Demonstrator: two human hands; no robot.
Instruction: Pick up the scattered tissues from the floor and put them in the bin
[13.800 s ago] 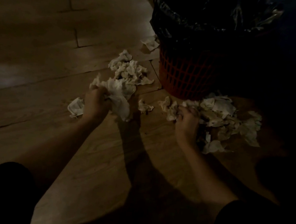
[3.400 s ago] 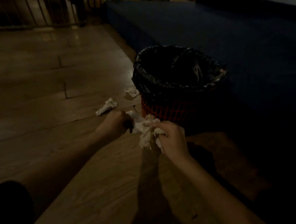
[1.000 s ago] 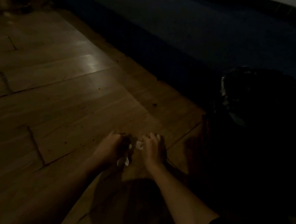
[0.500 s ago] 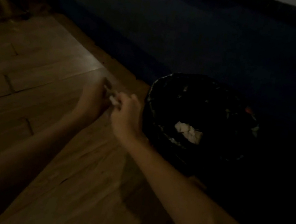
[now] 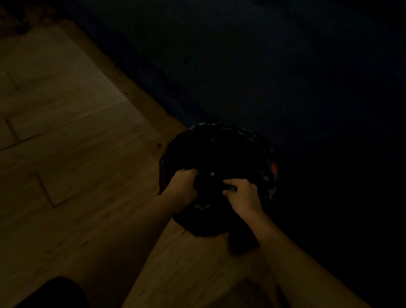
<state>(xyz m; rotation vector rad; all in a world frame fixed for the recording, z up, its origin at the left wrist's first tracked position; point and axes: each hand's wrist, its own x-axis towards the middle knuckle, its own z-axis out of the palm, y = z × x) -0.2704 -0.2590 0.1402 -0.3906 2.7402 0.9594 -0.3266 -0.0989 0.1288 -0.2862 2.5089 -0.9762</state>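
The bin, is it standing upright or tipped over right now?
Upright: the bin shows its black-lined mouth facing up, with both hands over it.

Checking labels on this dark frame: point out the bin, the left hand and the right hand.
bin (image 5: 229, 134): head view, far rim of the black liner.
left hand (image 5: 183, 186): head view, back of hand.
right hand (image 5: 242, 197): head view, back of hand.

The floor is laid in broad wooden boards, dimly lit, with dark seams and short butt joints running across them. On it stands the bin, lined with a black bag, close to the edge of a dark blue mattress that lies low along the floor's far side. The boards near the bin show no tissues.
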